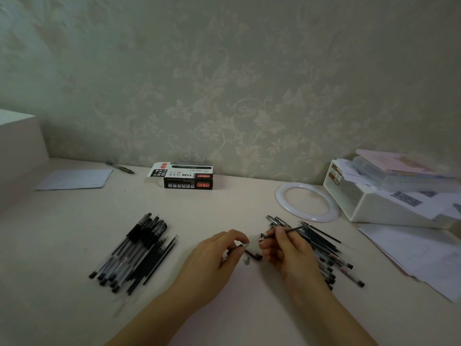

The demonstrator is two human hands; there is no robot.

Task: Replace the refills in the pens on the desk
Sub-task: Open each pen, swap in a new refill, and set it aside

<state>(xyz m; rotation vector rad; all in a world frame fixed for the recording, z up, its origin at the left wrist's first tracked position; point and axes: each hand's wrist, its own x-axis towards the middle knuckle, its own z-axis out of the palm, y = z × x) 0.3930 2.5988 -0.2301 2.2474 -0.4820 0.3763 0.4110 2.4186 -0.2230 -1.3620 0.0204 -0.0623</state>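
My left hand and my right hand meet over the middle of the desk. Between them is a small blurred pen part, dark and pale; my left fingers pinch its left end. My right hand pinches a thin dark refill that points up to the right. A pile of black-capped pens and loose refills lies to the left. Another pile of pens and refills lies under and beyond my right hand.
A black and white refill box stands near the wall. A white ring, a white tray of papers and loose sheets fill the right side. A paper sheet and one pen lie far left.
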